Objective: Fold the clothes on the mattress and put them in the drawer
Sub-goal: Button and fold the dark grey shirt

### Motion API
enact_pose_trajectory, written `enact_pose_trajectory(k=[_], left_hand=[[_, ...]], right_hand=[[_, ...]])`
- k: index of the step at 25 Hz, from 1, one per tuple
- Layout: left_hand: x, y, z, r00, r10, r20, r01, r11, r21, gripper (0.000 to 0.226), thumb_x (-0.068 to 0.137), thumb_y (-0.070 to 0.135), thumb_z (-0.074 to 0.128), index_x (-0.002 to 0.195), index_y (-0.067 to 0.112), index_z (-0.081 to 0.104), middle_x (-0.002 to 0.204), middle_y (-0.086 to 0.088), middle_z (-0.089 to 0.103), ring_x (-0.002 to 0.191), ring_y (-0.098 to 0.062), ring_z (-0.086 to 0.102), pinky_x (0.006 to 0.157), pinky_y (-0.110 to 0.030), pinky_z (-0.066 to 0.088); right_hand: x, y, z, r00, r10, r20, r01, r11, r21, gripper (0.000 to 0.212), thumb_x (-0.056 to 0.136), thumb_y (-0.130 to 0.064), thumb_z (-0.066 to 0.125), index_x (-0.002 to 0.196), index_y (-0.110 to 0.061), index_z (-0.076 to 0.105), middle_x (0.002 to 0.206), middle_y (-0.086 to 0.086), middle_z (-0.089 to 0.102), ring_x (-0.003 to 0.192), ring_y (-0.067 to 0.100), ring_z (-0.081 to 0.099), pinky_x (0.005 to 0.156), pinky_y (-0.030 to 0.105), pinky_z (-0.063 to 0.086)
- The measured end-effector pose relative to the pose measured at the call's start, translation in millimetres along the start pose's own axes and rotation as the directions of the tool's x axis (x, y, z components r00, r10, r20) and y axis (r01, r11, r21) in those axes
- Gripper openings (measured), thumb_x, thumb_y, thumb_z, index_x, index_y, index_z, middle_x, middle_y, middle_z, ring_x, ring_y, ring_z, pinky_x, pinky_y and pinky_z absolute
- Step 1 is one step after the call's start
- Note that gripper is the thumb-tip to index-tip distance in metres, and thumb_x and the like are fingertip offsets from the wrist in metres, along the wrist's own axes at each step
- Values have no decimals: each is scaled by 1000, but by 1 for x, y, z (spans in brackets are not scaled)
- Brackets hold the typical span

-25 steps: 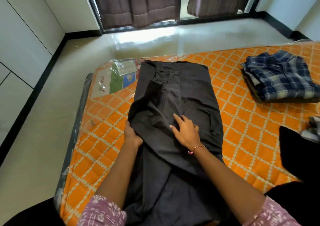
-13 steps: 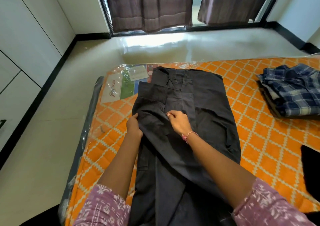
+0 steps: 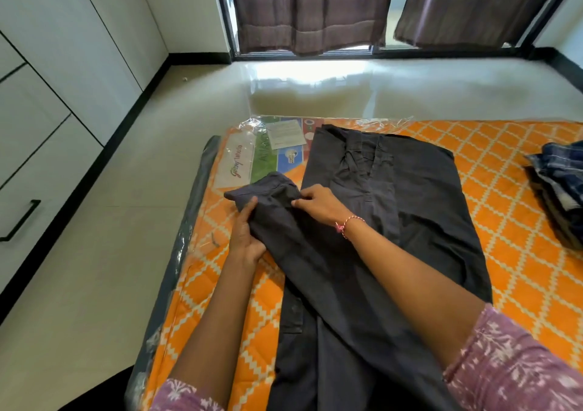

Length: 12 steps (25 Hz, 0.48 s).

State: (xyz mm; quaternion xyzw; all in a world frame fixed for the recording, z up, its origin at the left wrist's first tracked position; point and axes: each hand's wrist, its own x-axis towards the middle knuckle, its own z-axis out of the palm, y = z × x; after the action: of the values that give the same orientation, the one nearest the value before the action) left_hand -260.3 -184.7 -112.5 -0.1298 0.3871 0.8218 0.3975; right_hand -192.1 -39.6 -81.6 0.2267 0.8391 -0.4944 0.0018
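The left hand (image 3: 247, 240) grips the sleeve (image 3: 268, 194) of the dark shirt (image 3: 410, 208) from below, with the thumb on top of the cloth and the other fingers curled under it, where they are hidden. The right hand (image 3: 318, 204) pinches the same sleeve just beside it, near the cuff end, with fingertips pressed down on the fabric. I think both hands hold the sleeve like this to pull it straight and flat, so that it can be laid over the body of the shirt in a clean fold. The shirt lies spread on the orange mattress (image 3: 504, 252), collar at the far side, and its lower part runs out of the picture between the arms, so how much is already folded there is hard to say. At the right edge a stack of folded checked clothes (image 3: 558, 189) is cut off by the frame. On the left stands a white cabinet with a drawer handle (image 3: 19, 221); whether this is the drawer for the clothes I cannot tell. A printed label (image 3: 262, 158) under plastic wrap lies at the far corner of the mattress.
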Motion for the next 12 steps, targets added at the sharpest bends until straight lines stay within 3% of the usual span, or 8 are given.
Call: enact_pose_trajectory(k=[2,3,5,6,7,9,10,12], left_hand=[[-1,6,-3,998,-57,30,57,998,16,42,94,38,50,113,2,60,104,-18,67,98,-31,62,86,-40,49],[0,12,-4,998,-58,25,56,997,44,40,95,35,49,115,2,59,105,-17,67,98,-30,62,85,-39,49],[-1,24,-12,999,28,33,-29,999,38,32,97,27,45,112,3,61,101,-15,70,93,-27,67,82,-36,51],[-4,27,-17,995,89,50,-89,996,-2,31,98,24,43,107,6,65,99,-13,72,92,-25,69,84,-35,51],[-9,26,-24,989,142,50,-140,989,-48,31,99,24,41,104,10,68,99,-11,72,94,-25,68,87,-36,51],[-23,12,-40,987,163,-12,-163,979,-119,30,98,27,43,114,13,63,108,-10,70,103,-27,63,97,-41,45],[-28,2,-45,991,132,-38,-136,982,-129,33,98,30,44,122,12,59,113,-11,67,105,-27,61,100,-42,43],[-37,-21,-46,999,28,-38,-30,998,-56,33,98,29,47,121,8,58,110,-10,68,101,-24,63,95,-39,47]], right_hand=[[7,-9,-1,999,22,48,-31,980,196,20,94,-14,56,98,0,70,91,9,67,81,13,59,82,30,48],[10,-12,-2,998,36,51,-46,972,229,22,96,-17,55,99,0,69,92,9,67,81,15,60,82,30,48],[11,-11,-8,998,17,-58,-21,997,-74,24,96,-25,54,88,-8,69,88,12,67,80,22,61,75,35,47],[7,-7,-10,987,-3,-159,-37,968,-247,24,96,-27,52,92,-10,69,93,13,69,86,27,62,76,37,47],[-3,0,-10,968,-25,-250,-52,954,-296,24,97,-28,50,102,-11,67,101,13,69,94,30,62,79,39,47],[-41,19,2,936,-46,-348,-31,977,-211,31,97,-30,49,120,-13,61,119,10,66,111,30,59,90,39,45],[-63,30,12,940,-60,-335,-14,977,-214,41,96,-36,50,130,-13,55,132,8,59,124,27,51,101,39,40],[-116,56,34,978,-62,-201,-18,927,-374,72,91,-53,51,148,-15,30,156,1,26,146,16,18,118,43,12]])
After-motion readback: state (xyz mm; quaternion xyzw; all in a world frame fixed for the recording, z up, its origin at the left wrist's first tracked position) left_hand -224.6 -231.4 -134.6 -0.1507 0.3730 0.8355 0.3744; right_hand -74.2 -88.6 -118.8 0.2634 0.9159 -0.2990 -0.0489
